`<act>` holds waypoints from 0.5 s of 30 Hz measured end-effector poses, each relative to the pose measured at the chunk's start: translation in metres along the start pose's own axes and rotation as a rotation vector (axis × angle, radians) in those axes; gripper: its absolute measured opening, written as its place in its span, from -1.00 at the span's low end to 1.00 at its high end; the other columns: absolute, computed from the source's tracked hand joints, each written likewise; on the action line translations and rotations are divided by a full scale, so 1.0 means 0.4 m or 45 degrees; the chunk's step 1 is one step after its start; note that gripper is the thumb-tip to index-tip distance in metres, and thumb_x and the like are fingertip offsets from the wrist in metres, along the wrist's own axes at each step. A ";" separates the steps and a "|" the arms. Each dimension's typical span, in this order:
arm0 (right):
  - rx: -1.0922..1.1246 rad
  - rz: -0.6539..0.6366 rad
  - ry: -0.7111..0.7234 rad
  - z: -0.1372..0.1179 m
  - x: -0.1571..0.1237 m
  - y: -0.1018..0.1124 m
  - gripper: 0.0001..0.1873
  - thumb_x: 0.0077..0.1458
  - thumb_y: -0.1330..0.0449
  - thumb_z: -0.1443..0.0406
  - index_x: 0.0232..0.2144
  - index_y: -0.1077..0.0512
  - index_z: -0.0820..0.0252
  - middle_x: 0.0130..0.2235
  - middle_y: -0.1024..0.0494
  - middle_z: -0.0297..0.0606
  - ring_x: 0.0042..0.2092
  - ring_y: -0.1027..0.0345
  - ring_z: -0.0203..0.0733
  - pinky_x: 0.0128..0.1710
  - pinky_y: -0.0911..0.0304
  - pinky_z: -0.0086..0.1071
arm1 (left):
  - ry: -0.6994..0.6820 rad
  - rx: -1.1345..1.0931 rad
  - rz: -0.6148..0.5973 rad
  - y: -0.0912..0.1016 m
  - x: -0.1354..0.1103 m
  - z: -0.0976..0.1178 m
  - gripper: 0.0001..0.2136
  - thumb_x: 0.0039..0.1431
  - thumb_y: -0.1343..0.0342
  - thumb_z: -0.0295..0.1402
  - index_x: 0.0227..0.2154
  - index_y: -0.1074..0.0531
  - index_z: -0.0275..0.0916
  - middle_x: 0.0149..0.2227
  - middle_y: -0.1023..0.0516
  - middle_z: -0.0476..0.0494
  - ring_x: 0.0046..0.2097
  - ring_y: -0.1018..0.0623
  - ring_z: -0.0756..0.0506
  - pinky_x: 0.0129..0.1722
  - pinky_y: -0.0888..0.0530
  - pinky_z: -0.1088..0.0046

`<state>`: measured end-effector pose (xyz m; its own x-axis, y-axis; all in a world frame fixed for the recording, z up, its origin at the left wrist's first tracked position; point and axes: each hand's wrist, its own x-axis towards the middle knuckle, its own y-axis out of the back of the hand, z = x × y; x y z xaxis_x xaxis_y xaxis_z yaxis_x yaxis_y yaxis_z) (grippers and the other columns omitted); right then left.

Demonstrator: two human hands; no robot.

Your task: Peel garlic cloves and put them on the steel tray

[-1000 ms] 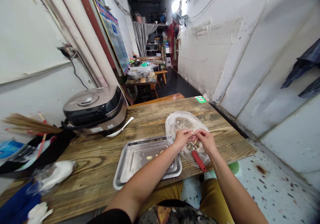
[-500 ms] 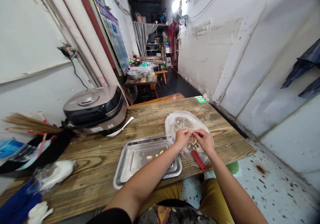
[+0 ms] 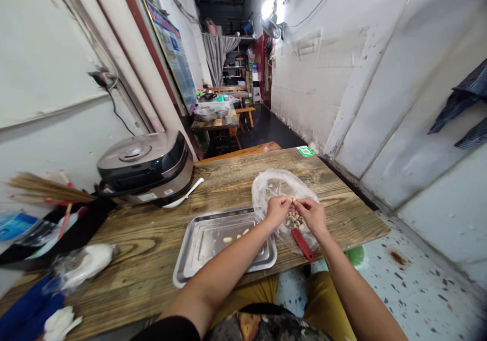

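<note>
Above a clear plastic bag [image 3: 262, 186], my left hand [image 3: 278, 211] and my right hand [image 3: 312, 215] meet at the fingertips. Pinched between them is a small pale garlic clove [image 3: 293, 200], mostly covered by the fingers. Several unpeeled garlic cloves [image 3: 294, 220] lie in the bag below. A red handle [image 3: 303, 244], which looks like that of a knife, rests on the near side of the bag; its blade is hidden. To the left, partly behind my left forearm, a metal tray [image 3: 196, 229] holds a few peeled cloves [image 3: 227, 240].
A rice cooker [image 3: 146, 163] stands at the table's back left, with a white spoon [image 3: 184, 194] beside it. Farther left are a dark container [image 3: 95, 211] of chopsticks and a plastic-wrapped white bundle [image 3: 89, 265]. A green code sticker [image 3: 305, 151] marks the far right corner.
Both hands stay over the bag, with only slight finger movement around the clove. The tray, bag and red handle have not moved.
</note>
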<state>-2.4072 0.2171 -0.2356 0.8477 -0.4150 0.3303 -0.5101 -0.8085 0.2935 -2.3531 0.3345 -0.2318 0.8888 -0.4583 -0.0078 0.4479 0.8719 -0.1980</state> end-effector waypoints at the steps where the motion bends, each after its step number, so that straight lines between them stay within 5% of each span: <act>1: -0.018 0.006 0.017 0.001 0.001 0.000 -0.74 -0.07 -0.20 0.11 -0.44 -0.55 0.17 -0.42 -0.56 -0.22 -0.39 -0.38 -0.14 -0.35 -0.26 -0.31 | 0.002 0.002 -0.001 -0.001 -0.001 0.000 -0.84 0.08 -0.04 -0.39 -0.47 -0.49 -0.31 -0.50 -0.56 -0.04 -0.43 -0.56 -0.03 -0.32 -0.54 0.39; 6: -0.002 0.020 0.010 0.010 0.003 0.000 -0.73 -0.09 -0.22 0.10 -0.44 -0.55 0.17 -0.43 -0.55 -0.21 -0.40 -0.37 -0.15 -0.37 -0.27 -0.32 | 0.027 0.005 -0.016 -0.004 -0.001 0.003 -0.85 0.08 -0.04 -0.42 -0.47 -0.50 -0.31 -0.50 -0.56 -0.04 -0.42 -0.57 -0.04 -0.30 -0.54 0.38; 15: 0.533 -0.092 -0.396 0.019 0.008 -0.002 -0.66 -0.26 -0.36 0.10 -0.41 -0.55 0.19 -0.45 -0.57 -0.26 -0.44 -0.40 -0.19 -0.40 -0.31 -0.35 | 0.055 -0.125 -0.028 0.000 -0.005 0.012 -0.88 0.03 -0.09 -0.50 -0.39 -0.52 -0.33 -0.52 -0.56 -0.05 -0.45 -0.56 -0.02 -0.30 -0.53 0.41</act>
<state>-2.4029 0.2132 -0.2416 0.9141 -0.4050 0.0221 -0.4011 -0.9107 -0.0989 -2.3545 0.3364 -0.2269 0.8728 -0.4861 -0.0441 0.4538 0.8414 -0.2935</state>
